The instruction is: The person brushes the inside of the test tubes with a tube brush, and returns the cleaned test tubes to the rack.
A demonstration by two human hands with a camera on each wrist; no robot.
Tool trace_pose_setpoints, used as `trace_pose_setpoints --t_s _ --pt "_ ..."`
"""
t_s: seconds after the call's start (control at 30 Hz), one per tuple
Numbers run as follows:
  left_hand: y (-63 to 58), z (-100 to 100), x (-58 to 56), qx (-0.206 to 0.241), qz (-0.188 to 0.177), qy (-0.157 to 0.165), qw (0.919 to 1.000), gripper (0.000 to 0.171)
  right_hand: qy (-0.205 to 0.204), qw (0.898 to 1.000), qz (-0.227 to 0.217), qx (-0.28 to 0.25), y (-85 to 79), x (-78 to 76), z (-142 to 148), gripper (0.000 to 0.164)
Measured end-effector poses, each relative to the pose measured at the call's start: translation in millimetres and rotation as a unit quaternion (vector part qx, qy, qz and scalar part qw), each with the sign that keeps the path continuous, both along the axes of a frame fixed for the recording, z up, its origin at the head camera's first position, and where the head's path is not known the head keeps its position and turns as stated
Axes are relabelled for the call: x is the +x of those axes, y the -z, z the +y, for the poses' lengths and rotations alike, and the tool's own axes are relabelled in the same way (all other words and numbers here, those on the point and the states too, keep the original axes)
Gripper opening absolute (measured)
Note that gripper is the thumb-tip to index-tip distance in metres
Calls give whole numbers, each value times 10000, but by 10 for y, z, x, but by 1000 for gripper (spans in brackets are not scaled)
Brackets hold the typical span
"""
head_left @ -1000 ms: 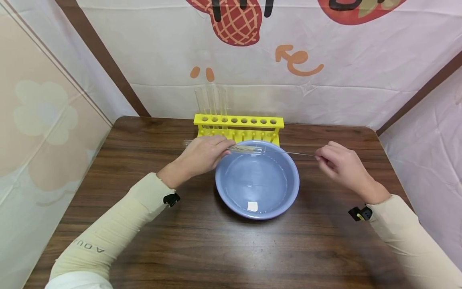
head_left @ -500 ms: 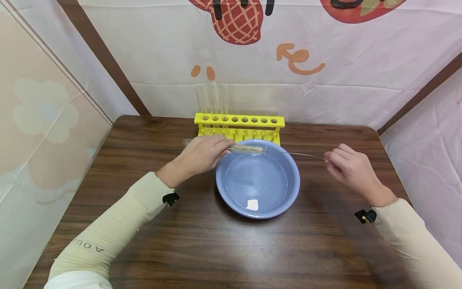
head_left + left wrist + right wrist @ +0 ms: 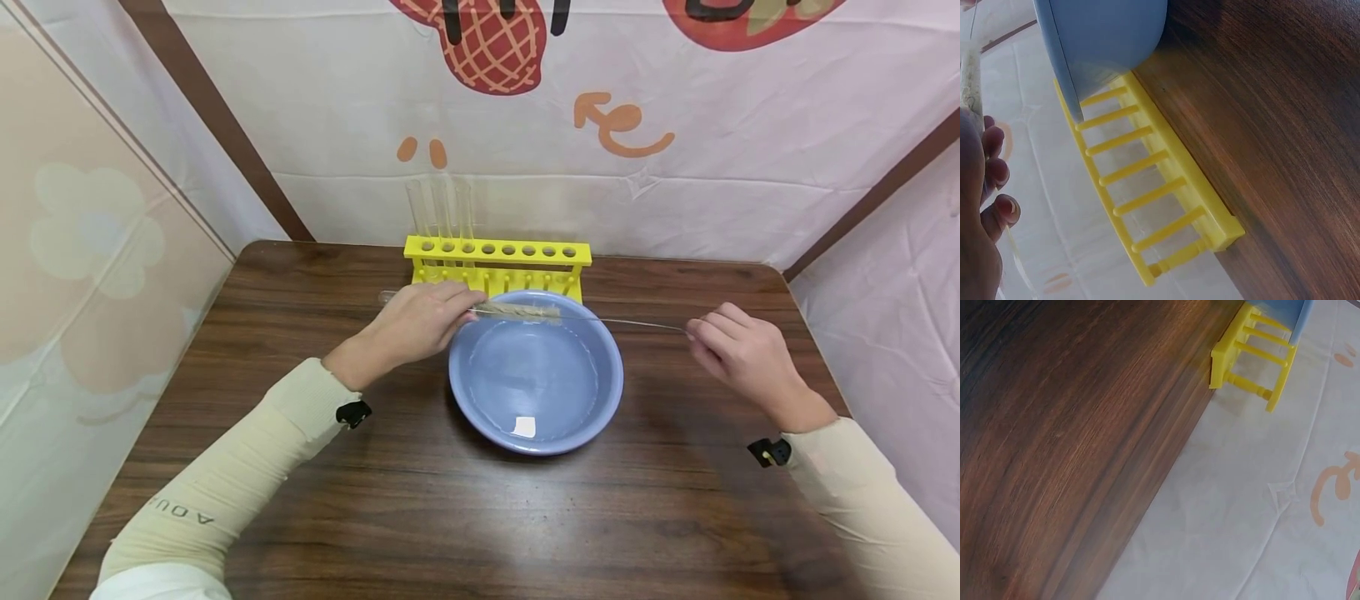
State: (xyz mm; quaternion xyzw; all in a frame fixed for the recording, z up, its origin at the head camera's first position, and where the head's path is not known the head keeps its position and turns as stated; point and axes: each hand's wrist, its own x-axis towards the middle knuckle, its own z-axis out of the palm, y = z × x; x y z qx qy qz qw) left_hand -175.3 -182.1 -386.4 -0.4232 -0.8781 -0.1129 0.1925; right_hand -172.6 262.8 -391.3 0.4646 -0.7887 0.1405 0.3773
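Note:
My left hand (image 3: 423,325) grips a clear test tube (image 3: 387,296) lying nearly level over the bowl's back left rim; my fingers hide its middle. Pale bristles of a test tube brush (image 3: 517,311) fill its right part, and their tip end seems to reach to or just past the mouth. In the left wrist view the bristles (image 3: 970,81) show above my fingers (image 3: 1004,209). At the right, my right hand (image 3: 738,350) pinches the end of the brush's thin wire handle (image 3: 637,322). A blue bowl (image 3: 459,392) of water stands beneath. The right wrist view does not show that hand.
Behind the bowl stands a yellow test tube rack (image 3: 528,250), with three clear test tubes (image 3: 441,208) upright in its left holes. The rack lies close to the table's back edge. A printed cloth (image 3: 337,200) hangs behind the brown wooden table (image 3: 495,533).
My right hand has moved to the right, drawing the wire with it, and the bristles have slid rightward toward the tube's mouth. The left hand and bowl stay almost where they were.

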Motion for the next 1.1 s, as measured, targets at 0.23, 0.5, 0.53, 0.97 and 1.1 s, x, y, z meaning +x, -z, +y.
trace_pose_setpoints --t_s 0.23,0.5,0.53,0.97,1.1 --pt "-2 -17 8 15 -33 23 10000 25 -11 9995 300 -82 -2 13 14 28" --pt "7 -38 16 80 -97 41 9999 24 -17 9976 689 -119 12 8 37 31" --pt "8 -42 16 94 -85 47 9999 24 -14 9972 734 -117 9 9 41 31" --pt "18 -74 19 176 -103 99 9997 23 -19 9937 1105 -189 -4 37 106 30" --pt "19 -82 17 180 -114 103 9997 22 -76 9913 1299 -218 -7 32 113 28"
